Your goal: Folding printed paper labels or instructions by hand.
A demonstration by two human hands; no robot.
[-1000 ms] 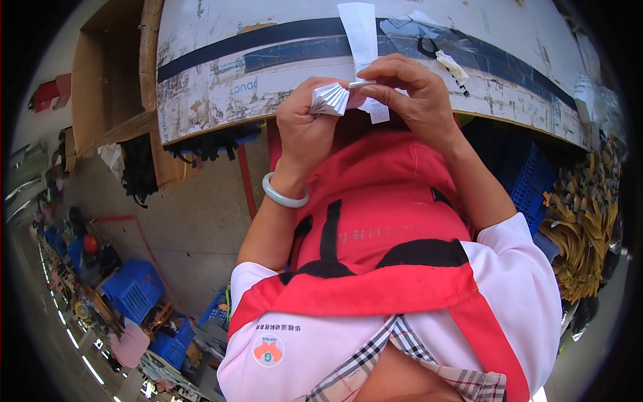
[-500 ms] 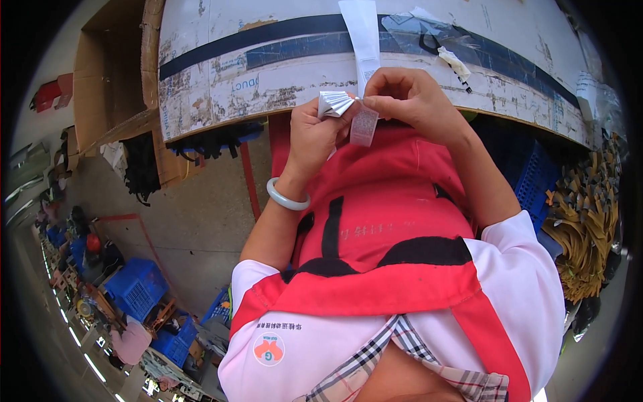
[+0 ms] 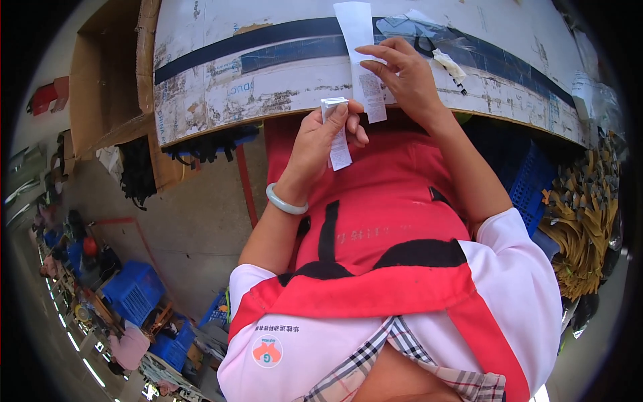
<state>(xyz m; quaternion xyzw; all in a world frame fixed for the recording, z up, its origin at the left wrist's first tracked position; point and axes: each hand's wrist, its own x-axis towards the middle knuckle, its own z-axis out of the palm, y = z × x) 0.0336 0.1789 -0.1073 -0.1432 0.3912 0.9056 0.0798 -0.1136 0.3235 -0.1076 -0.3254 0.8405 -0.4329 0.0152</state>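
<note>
My left hand (image 3: pixel 330 130) is closed on a small stack of folded white printed labels (image 3: pixel 338 153), its thumb pressed on top. One end of the stack hangs down in front of my red apron. A long white label strip (image 3: pixel 370 100) lies across the table edge to the right of it, with small print on its lower part. Over this strip is my right hand (image 3: pixel 404 74), thumb and index finger apart with nothing between them. Whether its fingertips touch the strip I cannot tell.
The worn white tabletop (image 3: pixel 201 114) has a dark band along it. Clear plastic bags (image 3: pixel 405 28) and a crumpled white scrap (image 3: pixel 449 65) lie behind my right hand. An open cardboard box (image 3: pixel 110 74) stands at the left, a blue crate (image 3: pixel 529 177) below the table at right.
My right hand has let go of the label strip and moved up and right, its fingers opening. The stack in my left hand is now upright and closed up, no longer fanned.
</note>
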